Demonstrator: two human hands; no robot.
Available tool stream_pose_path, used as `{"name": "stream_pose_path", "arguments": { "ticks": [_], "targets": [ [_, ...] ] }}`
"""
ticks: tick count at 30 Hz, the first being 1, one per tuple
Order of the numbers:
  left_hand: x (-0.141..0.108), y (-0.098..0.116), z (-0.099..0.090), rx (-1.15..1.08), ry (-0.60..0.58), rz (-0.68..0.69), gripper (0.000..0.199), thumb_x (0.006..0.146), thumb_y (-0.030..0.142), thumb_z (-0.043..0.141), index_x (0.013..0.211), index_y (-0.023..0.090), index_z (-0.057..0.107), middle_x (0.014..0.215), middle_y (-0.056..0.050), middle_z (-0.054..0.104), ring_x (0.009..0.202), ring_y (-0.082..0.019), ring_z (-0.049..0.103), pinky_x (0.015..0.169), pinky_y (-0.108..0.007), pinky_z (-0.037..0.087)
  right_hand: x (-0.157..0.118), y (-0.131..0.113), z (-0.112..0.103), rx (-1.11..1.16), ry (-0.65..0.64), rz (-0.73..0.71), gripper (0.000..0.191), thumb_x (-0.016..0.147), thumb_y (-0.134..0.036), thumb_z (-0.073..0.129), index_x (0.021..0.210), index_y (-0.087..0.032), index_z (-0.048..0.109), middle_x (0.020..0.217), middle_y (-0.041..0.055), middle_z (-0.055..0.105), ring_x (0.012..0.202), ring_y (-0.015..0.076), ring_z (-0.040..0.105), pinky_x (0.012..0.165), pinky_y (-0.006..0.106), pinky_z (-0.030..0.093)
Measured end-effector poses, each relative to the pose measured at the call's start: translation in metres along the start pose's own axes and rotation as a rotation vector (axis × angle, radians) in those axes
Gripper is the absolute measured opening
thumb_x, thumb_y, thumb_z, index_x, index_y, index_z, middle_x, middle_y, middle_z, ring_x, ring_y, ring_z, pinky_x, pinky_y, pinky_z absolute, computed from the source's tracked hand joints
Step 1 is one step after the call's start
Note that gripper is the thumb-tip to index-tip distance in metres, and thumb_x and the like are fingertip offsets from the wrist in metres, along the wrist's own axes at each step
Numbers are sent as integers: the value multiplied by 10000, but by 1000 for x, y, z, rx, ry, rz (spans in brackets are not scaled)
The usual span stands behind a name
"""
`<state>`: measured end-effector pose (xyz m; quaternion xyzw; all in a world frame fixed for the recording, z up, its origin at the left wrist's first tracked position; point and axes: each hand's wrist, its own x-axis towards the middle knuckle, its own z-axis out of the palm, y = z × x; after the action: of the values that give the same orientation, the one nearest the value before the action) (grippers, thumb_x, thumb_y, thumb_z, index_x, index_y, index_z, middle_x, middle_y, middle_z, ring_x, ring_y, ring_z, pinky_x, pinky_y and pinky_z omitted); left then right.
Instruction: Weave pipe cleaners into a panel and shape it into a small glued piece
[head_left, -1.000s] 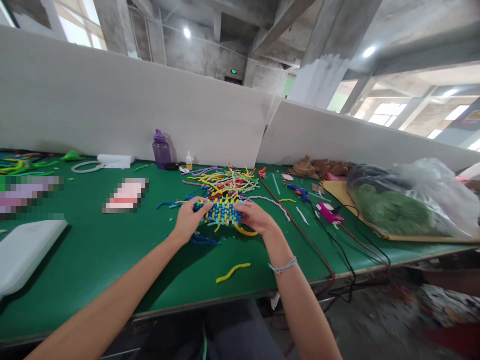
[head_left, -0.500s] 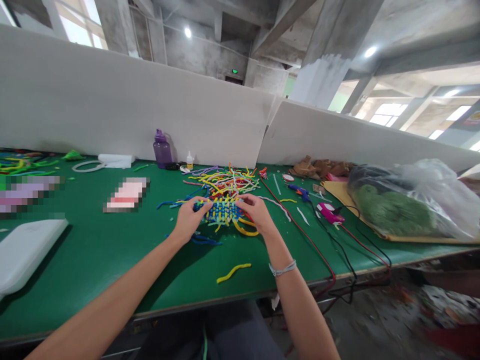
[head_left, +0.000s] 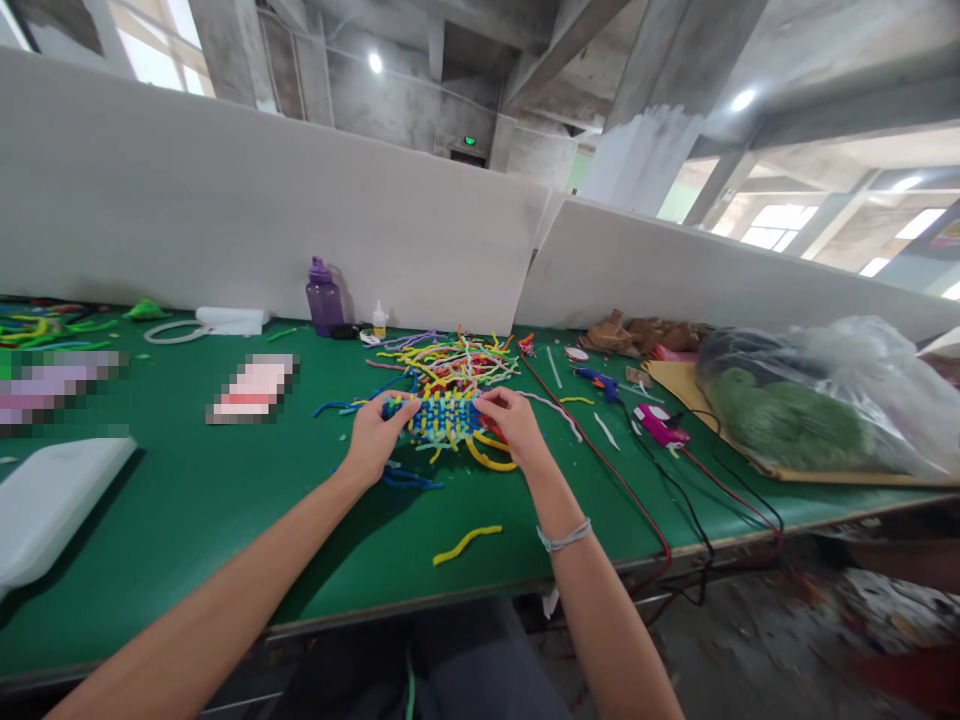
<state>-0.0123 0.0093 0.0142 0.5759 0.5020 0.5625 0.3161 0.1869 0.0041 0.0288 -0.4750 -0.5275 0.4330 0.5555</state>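
Note:
Between my hands is a small woven piece (head_left: 448, 415) of blue, yellow and pale green fuzzy strands, probably pipe cleaners, with loose ends sticking out below. My left hand (head_left: 375, 432) pinches its left end between thumb and fingers. At the right end, my right hand (head_left: 511, 420) grips it the same way. Just behind it lies a heap of multicoloured strands (head_left: 457, 360). Yellow loops (head_left: 491, 462) and blue strands (head_left: 412, 481) lie under and beside the piece. One yellow strand (head_left: 467, 545) rests alone nearer the table edge.
On the green table (head_left: 225, 520) stand a purple bottle (head_left: 324, 300) and a small glue bottle (head_left: 379, 321). Rightward lie a blue glue gun (head_left: 598, 384), a magenta device (head_left: 660, 426) with cables, and a plastic bag of green material (head_left: 795, 410). A white case (head_left: 67, 505) sits left.
My left hand has shifted slightly left along the woven piece, so more of its middle shows. The right hand stays nearly where it was.

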Motion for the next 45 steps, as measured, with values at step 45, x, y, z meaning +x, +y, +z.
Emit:
{"name": "stream_pose_path", "arguments": {
  "ticks": [45],
  "targets": [
    [3, -5, -1, -41, -42, -53, 345, 648, 461, 657, 807, 155, 640, 700, 2, 606, 628, -124, 521, 606, -227, 420, 0, -5, -3, -181, -268, 35, 156, 662, -299, 598, 669, -144, 607, 598, -29, 530, 467, 63, 455, 469, 200, 398]
  ]
}}
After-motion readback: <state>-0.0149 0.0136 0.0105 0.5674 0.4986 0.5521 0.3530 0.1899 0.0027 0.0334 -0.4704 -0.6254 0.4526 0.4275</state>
